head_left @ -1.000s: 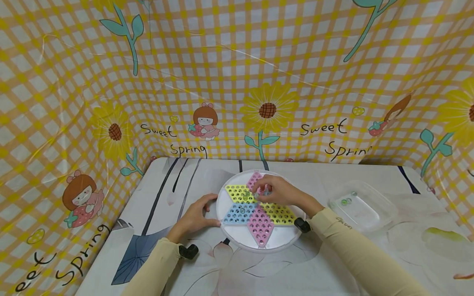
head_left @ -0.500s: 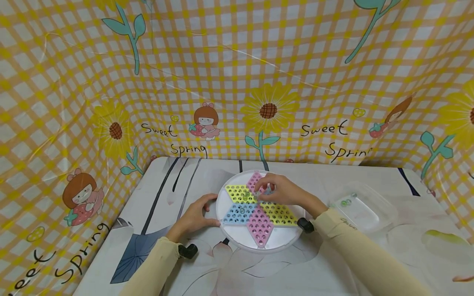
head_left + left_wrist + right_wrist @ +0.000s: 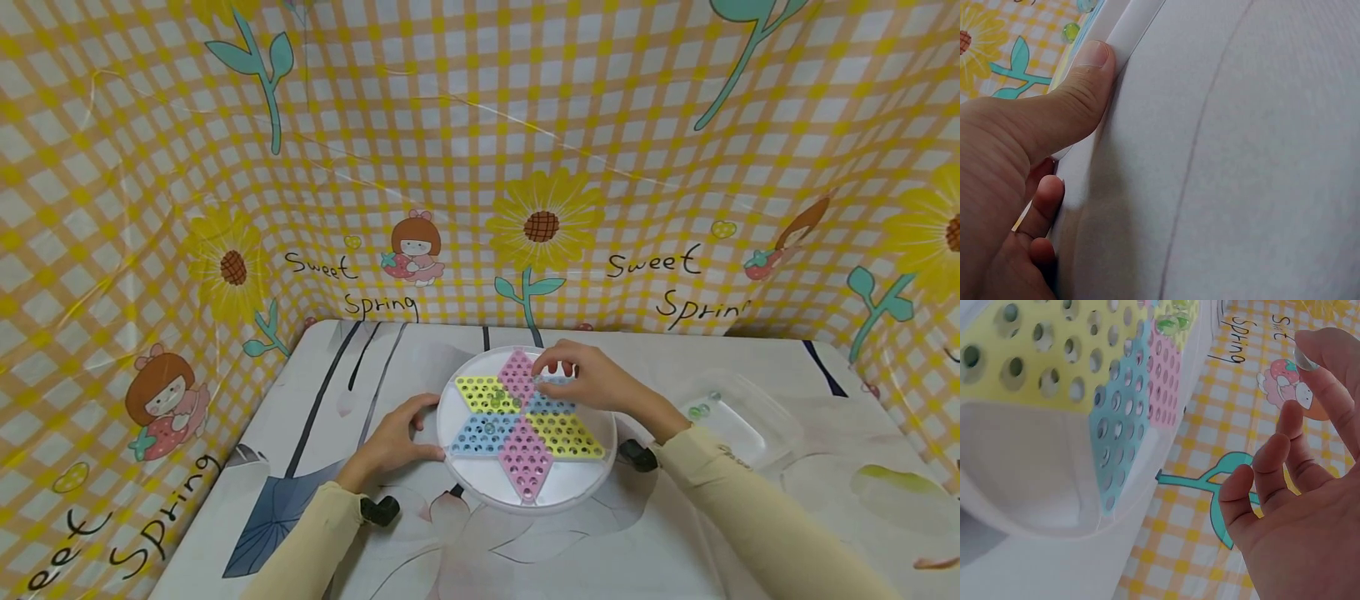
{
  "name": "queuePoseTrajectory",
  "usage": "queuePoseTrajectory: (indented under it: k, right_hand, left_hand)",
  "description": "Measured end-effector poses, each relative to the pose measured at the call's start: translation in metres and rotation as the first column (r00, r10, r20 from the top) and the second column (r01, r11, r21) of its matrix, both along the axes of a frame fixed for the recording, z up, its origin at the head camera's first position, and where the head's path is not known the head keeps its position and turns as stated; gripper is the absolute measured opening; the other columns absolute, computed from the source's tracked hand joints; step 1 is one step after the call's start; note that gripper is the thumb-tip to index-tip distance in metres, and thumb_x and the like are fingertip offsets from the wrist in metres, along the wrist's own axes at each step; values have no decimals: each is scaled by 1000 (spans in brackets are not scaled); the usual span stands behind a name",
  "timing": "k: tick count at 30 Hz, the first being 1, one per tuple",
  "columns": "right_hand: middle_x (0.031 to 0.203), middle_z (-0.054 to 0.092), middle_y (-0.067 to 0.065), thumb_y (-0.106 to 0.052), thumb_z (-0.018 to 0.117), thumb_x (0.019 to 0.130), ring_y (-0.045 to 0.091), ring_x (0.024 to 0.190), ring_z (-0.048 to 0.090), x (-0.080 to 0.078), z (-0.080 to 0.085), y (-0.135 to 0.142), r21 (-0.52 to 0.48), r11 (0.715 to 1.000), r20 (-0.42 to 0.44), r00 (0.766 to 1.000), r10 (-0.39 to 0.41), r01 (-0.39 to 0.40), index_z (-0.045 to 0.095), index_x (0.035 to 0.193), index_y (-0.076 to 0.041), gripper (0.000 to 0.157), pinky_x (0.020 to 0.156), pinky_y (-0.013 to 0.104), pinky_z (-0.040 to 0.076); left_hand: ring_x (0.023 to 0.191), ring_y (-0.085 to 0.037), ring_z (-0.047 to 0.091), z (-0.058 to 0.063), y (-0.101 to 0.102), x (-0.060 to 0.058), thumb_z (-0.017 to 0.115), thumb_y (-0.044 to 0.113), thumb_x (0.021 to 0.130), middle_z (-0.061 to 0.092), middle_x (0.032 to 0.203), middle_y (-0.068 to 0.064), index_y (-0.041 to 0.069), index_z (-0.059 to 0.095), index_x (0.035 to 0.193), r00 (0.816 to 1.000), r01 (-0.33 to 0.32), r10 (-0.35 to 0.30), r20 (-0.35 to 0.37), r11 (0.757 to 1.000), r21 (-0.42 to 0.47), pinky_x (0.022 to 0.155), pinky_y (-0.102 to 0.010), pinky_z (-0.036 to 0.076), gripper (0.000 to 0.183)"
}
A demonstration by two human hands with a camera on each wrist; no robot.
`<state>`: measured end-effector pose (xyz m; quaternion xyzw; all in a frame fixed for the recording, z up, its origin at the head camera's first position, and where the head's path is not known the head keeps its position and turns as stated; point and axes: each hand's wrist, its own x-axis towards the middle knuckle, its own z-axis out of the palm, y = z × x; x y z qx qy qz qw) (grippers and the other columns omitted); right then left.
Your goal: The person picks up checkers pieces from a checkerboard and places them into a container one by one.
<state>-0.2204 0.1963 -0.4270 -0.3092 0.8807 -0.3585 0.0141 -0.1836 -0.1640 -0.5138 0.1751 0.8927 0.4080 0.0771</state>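
Note:
A round white Chinese checkers board (image 3: 480, 479) with a pink, yellow and blue star of holes lies on the table. Several glass marbles sit on it, among them a green one (image 3: 497, 398) and a clear one (image 3: 490, 427). My left hand (image 3: 393, 437) holds the board's left rim; in the left wrist view its thumb (image 3: 1088, 81) presses on the edge. Above the board's far right part, my right hand (image 3: 588, 379) pinches a clear marble (image 3: 1305, 360) between thumb and index finger. Its other fingers are loosely bent in the right wrist view.
A clear plastic container (image 3: 738, 429) with several marbles (image 3: 699, 412) stands right of the board, partly behind the right forearm. A checked cloth (image 3: 465, 167) rises behind and beside the table.
My right hand has moved from near the star's centre to the far right, above the blue section. A marble near the centre is now uncovered. The left hand has stayed at the rim.

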Motion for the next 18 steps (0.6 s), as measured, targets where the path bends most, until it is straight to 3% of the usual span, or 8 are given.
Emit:
queuePoseTrajectory:
  k: [18]
  right_hand:
    - [97, 60, 4, -21, 81, 90, 28, 82, 50, 23, 19, 61, -24, 981, -72, 978, -194, 193, 75, 110, -17, 21, 66, 31, 42]
  left_hand:
    - [94, -19, 48, -2, 0, -1, 95, 24, 73, 54, 101, -3, 13, 52, 147, 1000, 2, -2, -9, 1000, 9, 84, -37, 39, 87]
